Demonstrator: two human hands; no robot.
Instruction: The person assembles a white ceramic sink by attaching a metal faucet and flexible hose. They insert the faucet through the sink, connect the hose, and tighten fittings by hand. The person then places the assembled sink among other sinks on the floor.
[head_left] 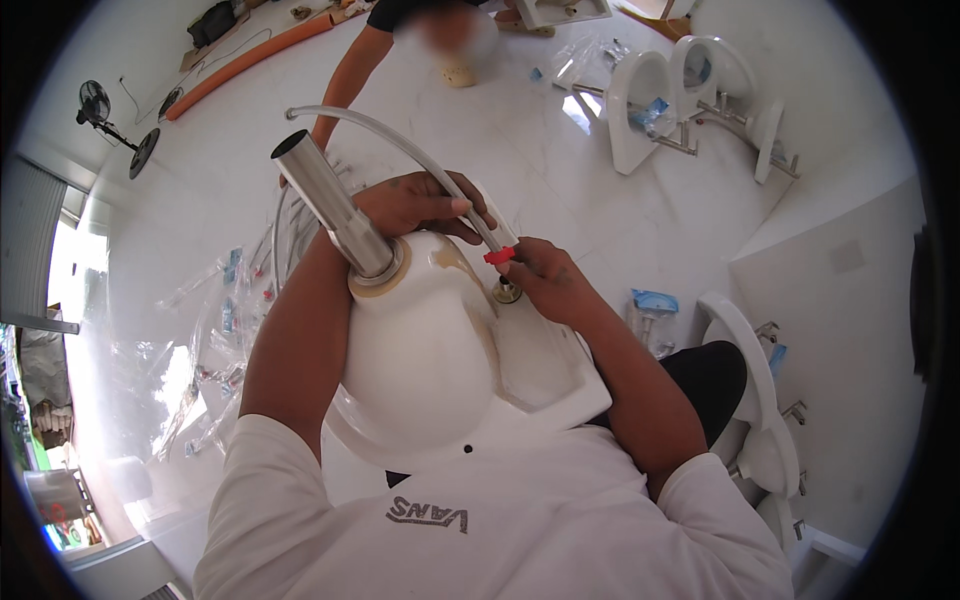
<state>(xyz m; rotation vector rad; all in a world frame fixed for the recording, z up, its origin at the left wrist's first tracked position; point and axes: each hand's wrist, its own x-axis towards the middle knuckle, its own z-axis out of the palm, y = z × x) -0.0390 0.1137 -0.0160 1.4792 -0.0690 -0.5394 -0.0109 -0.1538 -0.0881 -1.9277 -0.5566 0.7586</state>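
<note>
A white washbasin (pixel 415 350) lies with its underside up against my lap. A shiny metal drain pipe (pixel 330 205) rises slantwise from its hole. A grey flexible hose (pixel 400 138) arches over the basin, its free end up at the left. My left hand (pixel 425 205) is closed around the hose near its lower end, with that forearm across the basin beside the pipe. The fingers of my right hand (pixel 545 280) pinch the red connector (pixel 499 256) at the hose's end, just above a round metal fitting (pixel 507 292). Fingers partly hide how the connector and fitting meet.
Across from me another person's arm (pixel 355 80) reaches down to the left. More washbasins with taps stand at the upper right (pixel 635 110) and lower right (pixel 745 350). Plastic wrapping (pixel 205 350) and loose hoses (pixel 285 240) lie left. An orange pipe (pixel 250 68) and fan (pixel 95 103) are farther off.
</note>
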